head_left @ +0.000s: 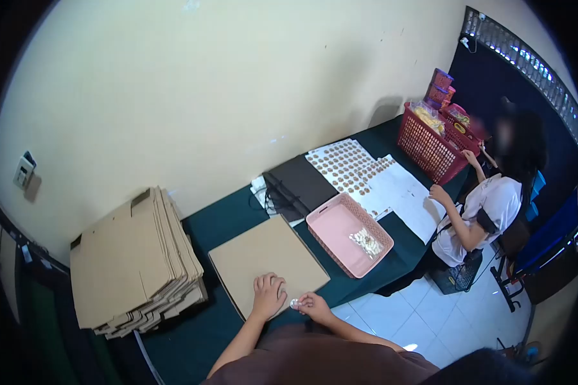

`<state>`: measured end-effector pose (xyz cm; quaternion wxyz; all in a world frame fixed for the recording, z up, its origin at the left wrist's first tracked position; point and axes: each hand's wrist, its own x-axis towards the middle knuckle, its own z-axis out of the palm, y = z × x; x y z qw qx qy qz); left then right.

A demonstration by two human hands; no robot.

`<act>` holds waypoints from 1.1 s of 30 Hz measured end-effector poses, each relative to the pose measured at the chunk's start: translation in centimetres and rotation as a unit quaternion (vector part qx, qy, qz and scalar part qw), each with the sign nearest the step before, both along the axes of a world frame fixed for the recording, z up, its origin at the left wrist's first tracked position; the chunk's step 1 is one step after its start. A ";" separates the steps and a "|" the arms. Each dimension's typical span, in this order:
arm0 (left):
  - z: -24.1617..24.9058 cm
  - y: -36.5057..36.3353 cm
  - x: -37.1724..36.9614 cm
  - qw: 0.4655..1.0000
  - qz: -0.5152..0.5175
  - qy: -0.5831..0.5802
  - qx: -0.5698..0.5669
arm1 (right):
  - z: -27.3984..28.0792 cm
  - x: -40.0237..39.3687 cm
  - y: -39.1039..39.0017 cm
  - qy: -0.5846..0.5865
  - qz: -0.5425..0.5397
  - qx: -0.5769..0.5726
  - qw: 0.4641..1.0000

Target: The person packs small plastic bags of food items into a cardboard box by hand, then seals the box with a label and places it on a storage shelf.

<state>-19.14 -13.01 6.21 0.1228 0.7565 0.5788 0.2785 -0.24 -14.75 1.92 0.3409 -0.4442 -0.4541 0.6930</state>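
Observation:
A flat brown cardboard box (263,253) lies in front of me on the green-covered table. My left hand (270,296) rests on its near part, fingers bent a little and apart, holding nothing. At the box's near right edge, my right hand (316,307) pinches a small round whitish disc (294,303); its exact kind is too small to make out. Just beyond the right hand stands a pink plastic basket (331,239) with a clear bag of small pale pieces (367,244) inside.
Folded cardboard boxes (125,256) are stacked at left. Behind the pink basket lie a black folder-like item (300,185) and white sheets with rows of brown round stickers (343,160). At right, another person (488,199) sits by a red basket (430,144) holding packets.

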 end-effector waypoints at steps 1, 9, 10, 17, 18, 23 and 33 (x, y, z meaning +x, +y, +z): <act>0.0 0.4 0.2 1.000 -0.001 -0.022 0.022 | 0.1 0.0 0.0 -0.034 0.007 -0.004 0.999; -0.5 0.4 -0.1 0.997 0.002 -0.075 0.024 | 1.3 1.4 1.4 -0.097 -0.124 0.070 0.985; -0.7 0.4 -0.1 0.996 -0.001 -0.081 0.027 | 0.9 1.6 1.8 -0.087 -0.130 0.097 0.983; -0.9 0.1 -0.3 0.993 0.022 -0.120 0.004 | 2.9 0.3 2.0 -0.094 -0.133 0.108 0.981; -0.7 0.1 -0.4 0.993 0.015 -0.114 0.018 | 2.7 0.0 2.1 -0.078 -0.096 0.093 0.988; -0.9 0.4 -0.5 0.992 0.016 -0.127 0.017 | 2.5 -0.7 1.2 -0.125 -0.016 0.118 0.985; 0.1 -0.6 -0.8 0.998 -0.052 0.001 -0.033 | 0.9 0.3 1.5 -0.017 -0.153 0.017 0.988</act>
